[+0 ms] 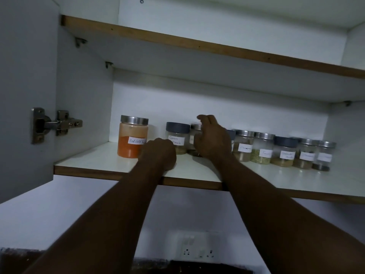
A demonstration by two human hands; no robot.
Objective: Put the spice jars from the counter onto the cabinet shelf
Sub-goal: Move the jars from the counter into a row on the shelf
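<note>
The right hand (214, 140) is reaching onto the cabinet shelf (98, 162) and grasping a steel-lidded jar (195, 127), with the thumb lying across the glass and the fingers arching over the lid; how firmly it is holding is not showing. The jar is standing upright on the shelf, just beside the Garam Masala jar (177, 136) and in front of a blue-lidded jar (231, 134) that the hand is mostly covering. The left hand (159, 153) is resting on the shelf as a clenched fist with nothing showing in it, sitting in front of the gap between the red chilli powder jar (132, 139) and the Garam Masala jar. The step looks like settling this jar into the line: it is probably worth keeping the base flat, nudging it back until it is sitting level with the row of labelled jars (284, 152) to the right, turning the label outward, then opening the fingers up and away so they are not catching the neighbouring lids; the left fist is crowding the tall red jar, so it should be drawing straight back rather than sideways. The held jar's label and contents are hiding behind the hand; the labels at the far right are blurring into illegibility; the counter is lying outside the view, so whether more jars are waiting there cannot be told; only a wall switchboard (197, 247) is showing below the shelf.
</note>
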